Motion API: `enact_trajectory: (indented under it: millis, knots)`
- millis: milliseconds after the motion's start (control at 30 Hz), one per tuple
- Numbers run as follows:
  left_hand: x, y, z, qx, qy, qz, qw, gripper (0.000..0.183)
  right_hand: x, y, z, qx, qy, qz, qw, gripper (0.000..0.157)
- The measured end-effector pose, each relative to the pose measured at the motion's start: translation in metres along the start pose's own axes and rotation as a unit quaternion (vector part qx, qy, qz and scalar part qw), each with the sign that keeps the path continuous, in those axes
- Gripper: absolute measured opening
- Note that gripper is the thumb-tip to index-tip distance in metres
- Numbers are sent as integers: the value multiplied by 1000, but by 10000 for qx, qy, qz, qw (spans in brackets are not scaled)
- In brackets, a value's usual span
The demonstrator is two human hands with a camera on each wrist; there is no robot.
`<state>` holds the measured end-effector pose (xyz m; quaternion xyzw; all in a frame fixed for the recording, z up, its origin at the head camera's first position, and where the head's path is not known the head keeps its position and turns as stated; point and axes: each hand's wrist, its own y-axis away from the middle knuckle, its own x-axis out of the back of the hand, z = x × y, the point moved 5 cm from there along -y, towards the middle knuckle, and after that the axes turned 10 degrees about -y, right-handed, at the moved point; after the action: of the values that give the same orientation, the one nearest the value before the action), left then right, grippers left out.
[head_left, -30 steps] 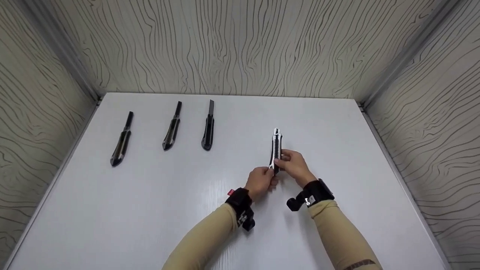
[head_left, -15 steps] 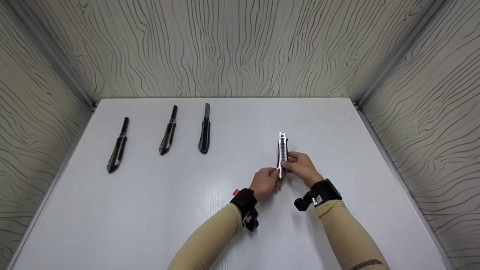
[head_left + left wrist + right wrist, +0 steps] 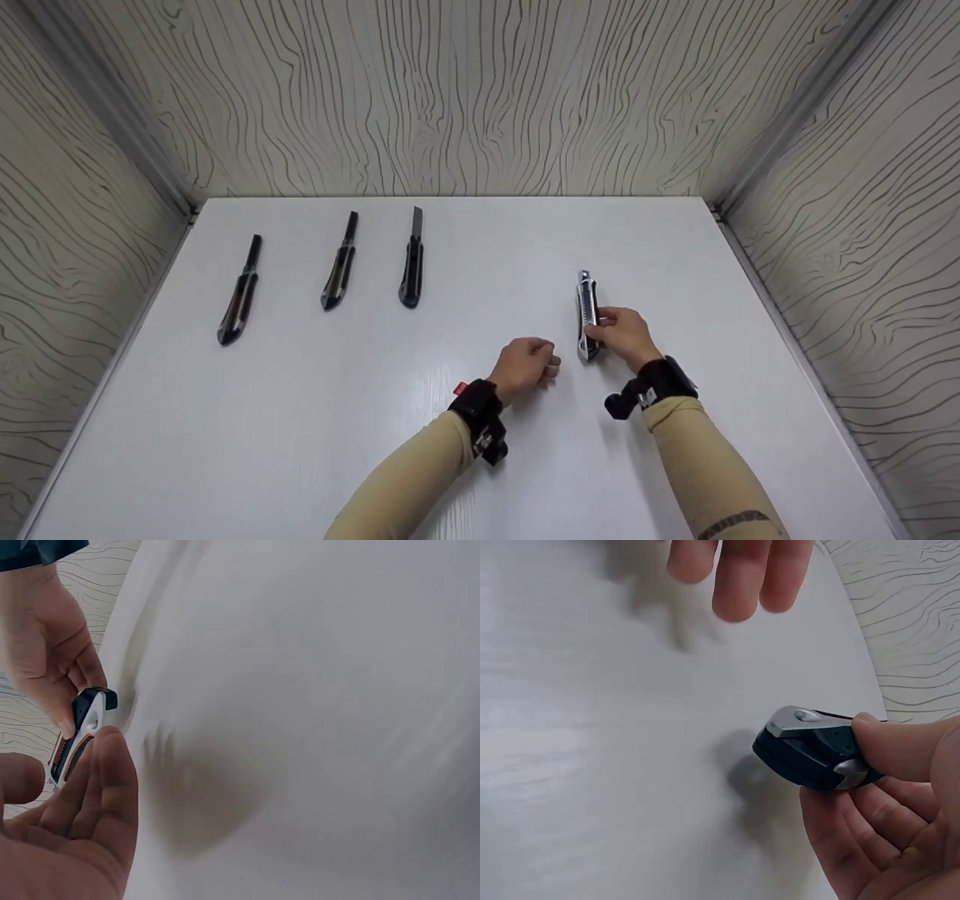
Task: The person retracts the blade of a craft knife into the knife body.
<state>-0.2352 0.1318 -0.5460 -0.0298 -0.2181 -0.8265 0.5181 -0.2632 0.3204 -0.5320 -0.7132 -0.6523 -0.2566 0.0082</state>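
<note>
From the head, the right hand (image 3: 622,334) pinches a utility knife (image 3: 588,315) over the white table (image 3: 300,420), nose pointing away — presumably keeping skin off the blade end; three more utility knives (image 3: 410,274) lie leftward, blades out. At the left wrist, the left hand (image 3: 82,832) holds nothing, fingers relaxed. At the right wrist, thumb and fingers grip the handle; no container shows.

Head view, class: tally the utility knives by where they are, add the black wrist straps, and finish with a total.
Utility knives lying on the table: 3
Utility knife held in the right hand: 1
Black wrist straps: 2
Total: 6
</note>
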Motion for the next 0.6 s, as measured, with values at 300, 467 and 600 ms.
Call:
enact_trajectory:
  millis: [300,467,600]
  knots:
    - [7,5,-1,101,230,-46,9997,33,6,-1,4,-71,548,206,9983,51]
    - [11,7,-3,68,233,-43,9997,34,9,-2,1,36,938,347,9950,49]
    - [15,7,-5,95,215,5,9997,34,13,-3,2,99,1291,420,9907,48]
